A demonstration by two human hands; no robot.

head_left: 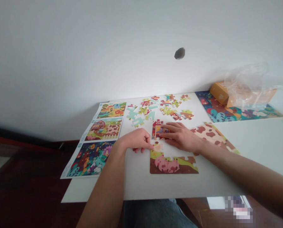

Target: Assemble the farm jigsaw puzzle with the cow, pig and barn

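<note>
A partly joined farm jigsaw puzzle (189, 168) lies on the white table, with a pink spotted pig along its lower edge. My left hand (138, 140) is at its left side, fingers curled in and one fingertip touching the edge near a chick piece (158, 147). My right hand (179, 136) lies palm down, fingers stretched over the red barn pieces (157, 124) at the upper left and partly covering them. Beneath and beyond my right wrist is a joined brown-spotted cow section (209, 133); its join to the rest is hidden.
Several loose puzzle pieces (138, 121) are spread toward the wall. A sheet with three printed pictures (103, 129) overhangs the table's left side. At the back right, an orange box (219, 92) and a clear plastic bag (248, 84) rest on a dark, colourful finished puzzle (241, 117).
</note>
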